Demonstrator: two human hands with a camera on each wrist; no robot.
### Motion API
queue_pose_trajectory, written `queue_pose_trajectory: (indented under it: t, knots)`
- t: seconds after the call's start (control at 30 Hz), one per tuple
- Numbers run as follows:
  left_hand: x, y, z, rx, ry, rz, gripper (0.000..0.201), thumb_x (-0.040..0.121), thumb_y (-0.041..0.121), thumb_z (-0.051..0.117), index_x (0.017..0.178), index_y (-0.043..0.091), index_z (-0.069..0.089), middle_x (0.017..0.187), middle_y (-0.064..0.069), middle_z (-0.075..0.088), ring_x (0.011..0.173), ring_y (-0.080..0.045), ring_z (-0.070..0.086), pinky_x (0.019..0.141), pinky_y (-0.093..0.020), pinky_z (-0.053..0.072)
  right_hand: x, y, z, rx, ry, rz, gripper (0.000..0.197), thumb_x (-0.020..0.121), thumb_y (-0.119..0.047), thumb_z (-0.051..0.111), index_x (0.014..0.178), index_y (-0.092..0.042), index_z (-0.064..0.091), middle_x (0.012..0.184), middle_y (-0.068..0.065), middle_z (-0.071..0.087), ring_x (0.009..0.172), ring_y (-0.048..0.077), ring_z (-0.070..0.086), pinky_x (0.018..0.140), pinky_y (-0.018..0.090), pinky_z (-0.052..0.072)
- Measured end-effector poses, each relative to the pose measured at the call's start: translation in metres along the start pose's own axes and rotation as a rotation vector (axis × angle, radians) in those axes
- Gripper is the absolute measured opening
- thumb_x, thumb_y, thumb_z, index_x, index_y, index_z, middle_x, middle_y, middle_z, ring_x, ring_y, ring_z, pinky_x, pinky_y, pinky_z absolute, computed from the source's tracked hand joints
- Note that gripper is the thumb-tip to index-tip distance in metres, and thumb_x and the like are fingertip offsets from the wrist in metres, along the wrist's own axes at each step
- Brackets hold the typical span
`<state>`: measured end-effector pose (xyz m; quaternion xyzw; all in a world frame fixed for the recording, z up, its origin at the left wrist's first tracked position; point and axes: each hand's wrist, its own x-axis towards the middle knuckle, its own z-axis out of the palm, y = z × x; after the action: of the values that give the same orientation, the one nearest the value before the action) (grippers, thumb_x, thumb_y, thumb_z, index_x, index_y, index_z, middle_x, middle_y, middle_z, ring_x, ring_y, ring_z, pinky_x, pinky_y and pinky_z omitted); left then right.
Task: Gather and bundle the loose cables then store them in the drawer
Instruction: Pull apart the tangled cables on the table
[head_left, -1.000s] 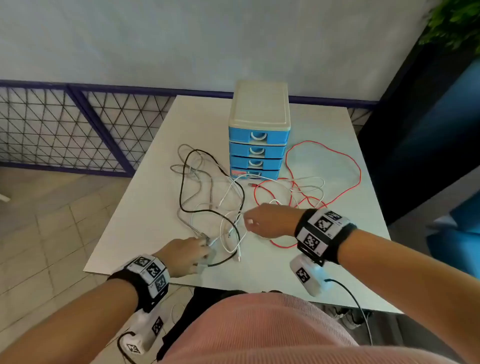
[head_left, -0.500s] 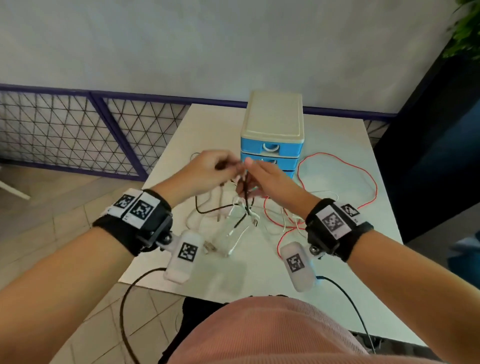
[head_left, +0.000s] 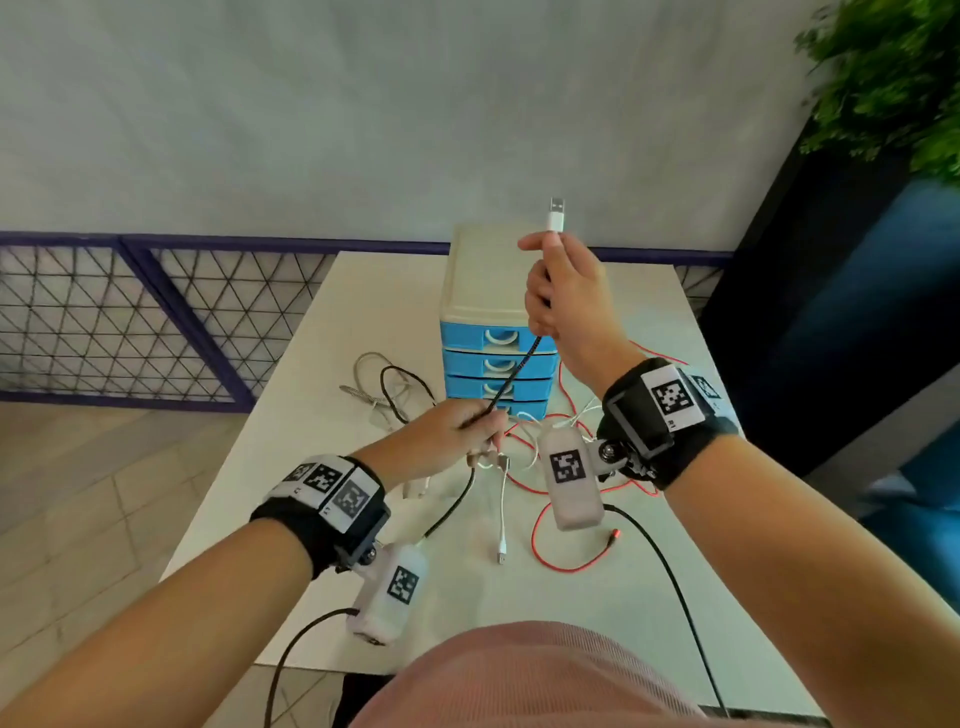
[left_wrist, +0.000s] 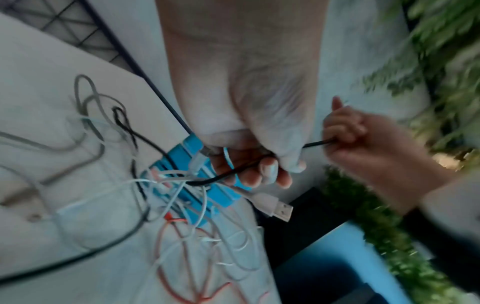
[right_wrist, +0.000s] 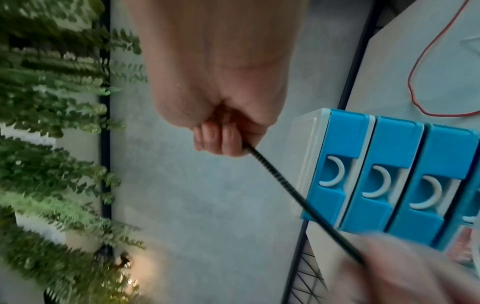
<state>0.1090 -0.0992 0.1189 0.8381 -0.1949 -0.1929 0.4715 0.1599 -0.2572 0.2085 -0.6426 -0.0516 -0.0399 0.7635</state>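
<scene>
My right hand (head_left: 550, 291) is raised in front of the blue drawer unit (head_left: 496, 364) and grips a black braided cable (head_left: 511, 376). The cable's white USB plug (head_left: 557, 215) sticks up above the fist. The cable runs taut down to my left hand (head_left: 467, 431), which grips it together with a few white cable ends just above the table. In the left wrist view my left hand (left_wrist: 262, 168) curls round the black cable (left_wrist: 207, 181), and a white USB plug (left_wrist: 275, 205) hangs below it. In the right wrist view my right hand (right_wrist: 221, 142) holds the cable (right_wrist: 298, 197).
A red cable (head_left: 543, 525), a white cable (head_left: 503, 514) and a grey cable (head_left: 371, 387) lie loose on the white table (head_left: 363, 322). All the drawers look closed. A plant (head_left: 893, 78) and a dark planter stand to the right. A mesh fence runs along the left.
Both hands left the table with cable ends. The right hand then rose, drawing the black cable taut, while the left hand dropped back towards the table.
</scene>
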Motion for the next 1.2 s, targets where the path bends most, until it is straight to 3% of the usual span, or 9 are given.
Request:
queue_pose_trajectory:
  t: [0.1,0.27,0.37,0.47,0.53,0.67,0.9,1.07,1.2]
  knots:
    - [0.000,-0.038,-0.002,0.197,-0.066,-0.149,0.031,0.100,0.024,0.040,0.086,0.004,0.059,0.073,0.009,0.059,0.043,0.007,0.048,0.047,-0.007,0.036,0.007,-0.009,-0.018,-0.039,0.136,-0.069,0.028,0.105,-0.019,0.032,0.090,-0.013,0.055,0.046,-0.012,0.033,0.036,0.006,0.026,0.038,0.019,0.022]
    - [0.008,-0.087,-0.015,0.651,-0.137,-0.207,0.024,0.096,0.014,0.038,0.081,0.021,0.055,0.079,0.013,0.057,0.067,0.010,0.052,0.083,-0.026,0.036,0.001,0.000,-0.043,-0.542,0.443,-0.316,0.025,0.101,-0.023,0.038,0.087,-0.017,0.057,0.056,-0.011,0.043,0.048,0.004,0.038,0.049,0.024,0.033]
    - [0.016,-0.067,-0.019,0.569,-0.097,-0.090,0.026,0.099,0.020,0.040,0.078,0.023,0.055,0.078,0.008,0.064,0.072,-0.011,0.064,0.073,-0.023,0.045,-0.010,0.018,-0.044,-0.846,0.248,-0.330,0.022,0.101,-0.027,0.043,0.093,-0.011,0.056,0.066,-0.004,0.053,0.054,0.011,0.047,0.053,0.033,0.039]
    - [0.031,-0.022,-0.022,0.459,-0.003,0.068,0.019,0.098,0.023,0.046,0.089,0.015,0.060,0.071,0.006,0.061,0.061,-0.008,0.057,0.060,-0.020,0.042,-0.024,0.049,-0.034,-0.978,-0.088,-0.333,0.019,0.099,-0.019,0.048,0.100,-0.008,0.063,0.092,0.005,0.059,0.073,0.017,0.053,0.063,0.024,0.039]
    - [0.038,0.007,-0.027,0.353,0.140,0.178,0.010,0.096,0.021,0.051,0.094,0.020,0.061,0.069,0.007,0.059,0.058,-0.006,0.052,0.057,-0.019,0.040,-0.032,0.065,-0.027,-1.020,-0.219,-0.272,0.020,0.101,-0.018,0.044,0.099,-0.007,0.060,0.088,0.007,0.059,0.073,0.022,0.053,0.067,0.028,0.038]
    - [0.038,0.016,-0.036,0.128,0.169,0.174,0.014,0.094,0.029,0.055,0.087,0.017,0.052,0.061,0.002,0.051,0.052,-0.009,0.041,0.051,-0.021,0.033,-0.036,0.059,-0.020,-0.946,-0.169,-0.132,0.027,0.103,-0.023,0.039,0.079,-0.016,0.049,0.059,-0.007,0.046,0.054,0.012,0.043,0.055,0.029,0.030]
    - [0.017,-0.042,-0.035,0.288,0.093,-0.034,0.030,0.099,0.034,0.039,0.077,0.018,0.051,0.072,0.001,0.053,0.066,-0.011,0.050,0.066,-0.030,0.040,-0.013,0.033,-0.033,-0.708,0.118,-0.048,0.037,0.104,-0.026,0.035,0.071,-0.017,0.050,0.059,-0.005,0.041,0.050,0.011,0.036,0.045,0.020,0.031]
    - [0.005,-0.076,-0.044,0.451,0.090,-0.148,0.027,0.101,0.022,0.037,0.081,0.018,0.054,0.070,0.014,0.058,0.064,0.013,0.052,0.080,-0.029,0.030,-0.003,0.015,-0.045,-0.219,0.446,0.024,0.037,0.103,-0.030,0.034,0.071,-0.018,0.048,0.059,-0.004,0.038,0.048,0.010,0.035,0.045,0.025,0.030]
    - [0.005,-0.088,-0.060,0.468,0.098,-0.195,0.032,0.099,0.018,0.038,0.070,0.026,0.050,0.077,0.005,0.067,0.069,0.001,0.057,0.081,-0.028,0.036,-0.002,-0.002,-0.049,0.014,0.549,-0.058,0.037,0.105,-0.028,0.033,0.072,-0.016,0.046,0.055,-0.005,0.034,0.038,0.005,0.030,0.039,0.021,0.028]
